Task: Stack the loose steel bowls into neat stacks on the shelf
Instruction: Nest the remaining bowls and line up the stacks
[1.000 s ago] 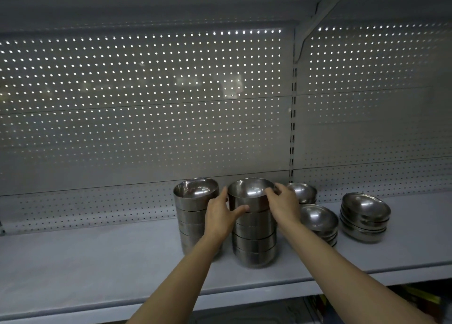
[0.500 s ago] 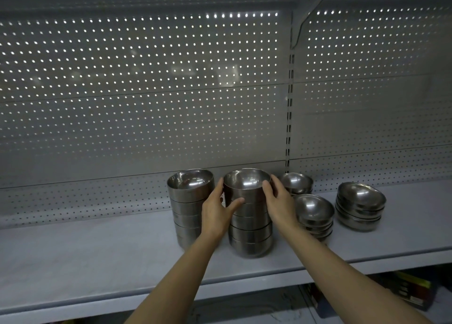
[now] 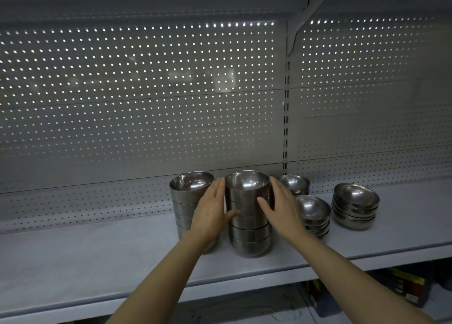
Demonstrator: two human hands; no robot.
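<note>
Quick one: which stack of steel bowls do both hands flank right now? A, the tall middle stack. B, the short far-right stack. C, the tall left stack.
A: the left hand and right hand press flat against opposite sides of the tall middle stack of steel bowls.

Left hand and right hand slide down from the top bowl's rim; fingers now straight, flat against the sides of the middle stack.
</note>
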